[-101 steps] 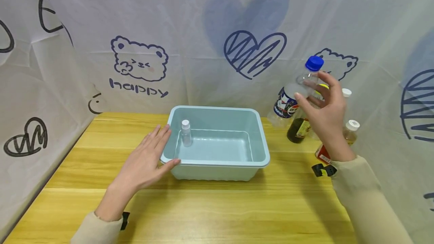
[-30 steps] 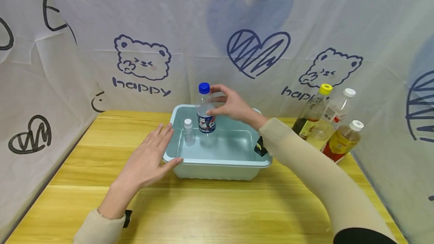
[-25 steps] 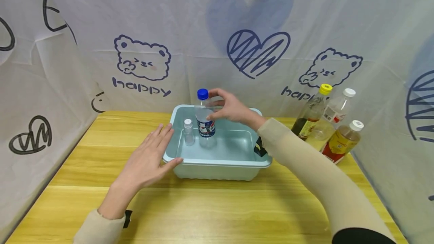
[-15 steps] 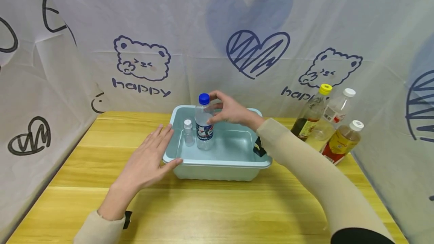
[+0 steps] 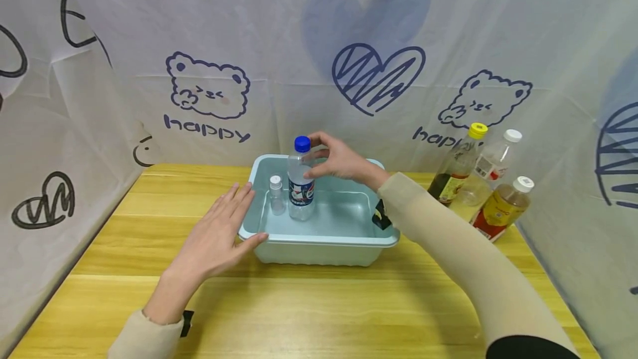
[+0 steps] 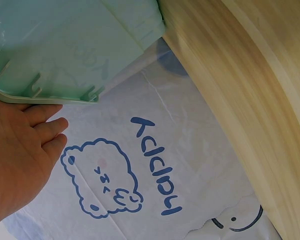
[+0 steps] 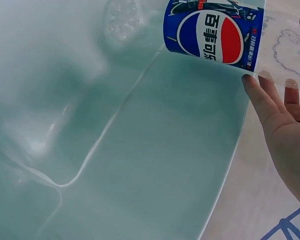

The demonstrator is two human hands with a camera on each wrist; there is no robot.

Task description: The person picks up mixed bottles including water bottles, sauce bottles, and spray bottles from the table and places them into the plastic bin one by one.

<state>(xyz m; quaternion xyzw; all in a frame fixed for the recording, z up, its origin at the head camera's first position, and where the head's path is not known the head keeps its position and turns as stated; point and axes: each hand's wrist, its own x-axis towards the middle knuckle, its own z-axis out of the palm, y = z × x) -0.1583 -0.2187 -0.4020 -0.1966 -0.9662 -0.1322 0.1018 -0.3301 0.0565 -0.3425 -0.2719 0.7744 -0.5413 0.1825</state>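
Observation:
A clear plastic Pepsi bottle (image 5: 301, 168) with a blue cap stands upright in the left part of a light blue-green plastic basin (image 5: 319, 240). My right hand (image 5: 339, 159) holds it round its upper part, thumb in front. In the right wrist view the bottle's label (image 7: 210, 32) lies over the basin floor, and the fingers (image 7: 262, 97) meet the clear part near the neck. A small clear bottle with a white cap (image 5: 277, 195) stands just left of it. My left hand (image 5: 214, 237), fingers straight, rests against the basin's left rim.
Several bottles stand on the wooden table (image 5: 319, 314) right of the basin: a dark-liquid bottle with a yellow cap (image 5: 453, 168), a clear bottle with a white cap (image 5: 500, 154) and a yellow-and-red labelled bottle (image 5: 500, 212). A printed white cloth (image 5: 279, 26) hangs behind.
My right hand has carried the Pepsi bottle from the right side over to the basin and lowered it inside. In the last half second the bottle shifts only slightly. My left hand stays at the rim.

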